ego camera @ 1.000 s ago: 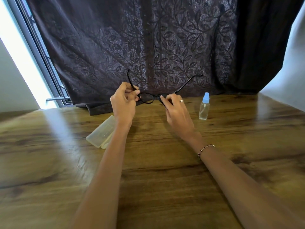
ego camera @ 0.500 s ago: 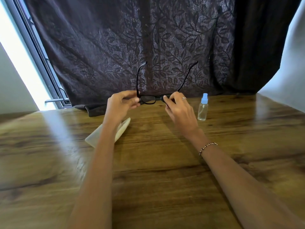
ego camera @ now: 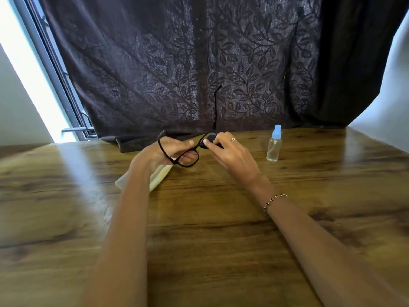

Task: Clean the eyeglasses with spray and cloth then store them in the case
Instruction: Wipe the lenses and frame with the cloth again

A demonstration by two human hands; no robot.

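Note:
Black-framed eyeglasses [ego camera: 177, 161] hang tilted above the table, held by both hands. My left hand [ego camera: 164, 152] grips the left lens side, fingers showing through the lens. My right hand [ego camera: 230, 151] pinches the right lens, which looks covered by something dark, maybe a cloth; I cannot tell. One temple arm sticks straight up against the curtain. A small clear spray bottle [ego camera: 274, 145] with a blue cap stands upright to the right of my right hand. The pale translucent case [ego camera: 158, 177] lies on the table, partly hidden under my left wrist.
The wooden table [ego camera: 210, 240] stretches toward me. A dark leaf-patterned curtain [ego camera: 188, 63] hangs behind its far edge, its hem resting on the table. A bright window frame [ego camera: 51, 69] is at the far left, a white wall at right.
The glasses have dropped lower and tilted, left side down. The left temple arm no longer stands up. My left hand has turned palm-up under the frame; my right hand closed over the right lens.

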